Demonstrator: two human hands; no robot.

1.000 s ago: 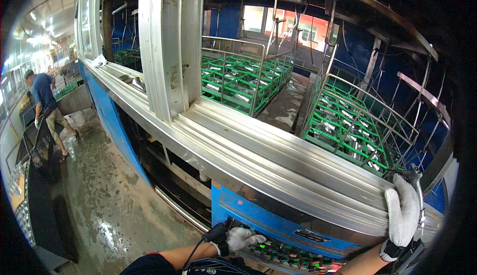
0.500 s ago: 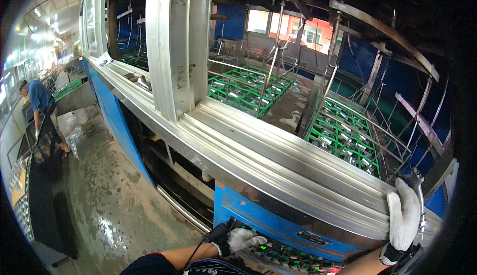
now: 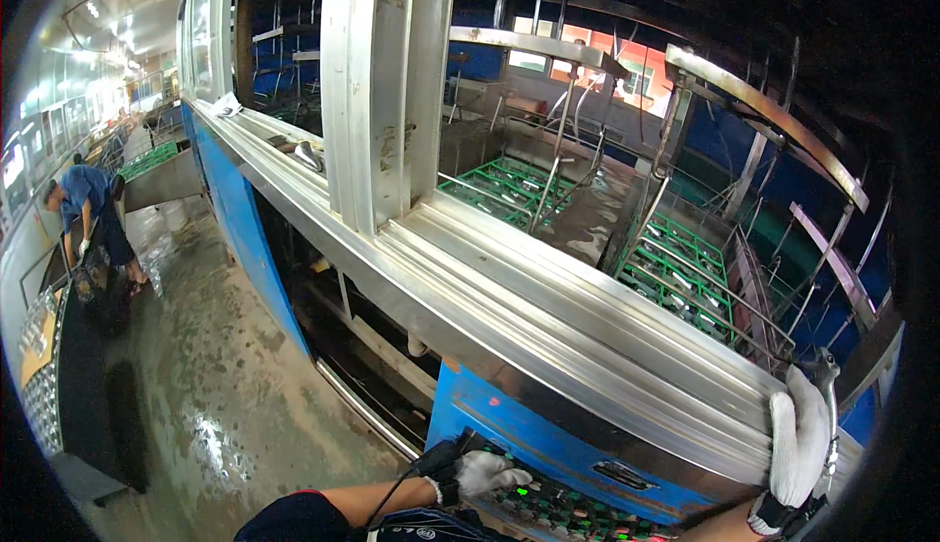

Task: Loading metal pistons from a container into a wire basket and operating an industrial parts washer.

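Observation:
My left hand [image 3: 485,473], in a white knit glove with a dark cuff, reaches over a panel of dark buttons [image 3: 578,515], some lit green. Its fingers are partly stretched out and hold nothing that shows. On the right end of a ridged metal sill [image 3: 587,317] lies my right hand [image 3: 803,439], gloved in white too, fingers extended and thumb apart. A shiny metal lever [image 3: 828,371] stands right beside its fingertips; whether they touch is hard to tell. Beyond the sill, two green racks [image 3: 678,278] [image 3: 514,189] carry rows of shiny pieces, low between tank walls.
An upright metal post [image 3: 377,92] rises from the sill. Below are blue panels [image 3: 230,229] and a dark opening [image 3: 362,376]. Curved metal bars [image 3: 764,116] hang over the racks. At far left a person [image 3: 93,209] bends over on the wet floor [image 3: 245,385].
Both green racks have sunk lower, and more of the tank walls shows around them. The view has shifted slightly. The person at left bends with both arms down. My hands keep their places.

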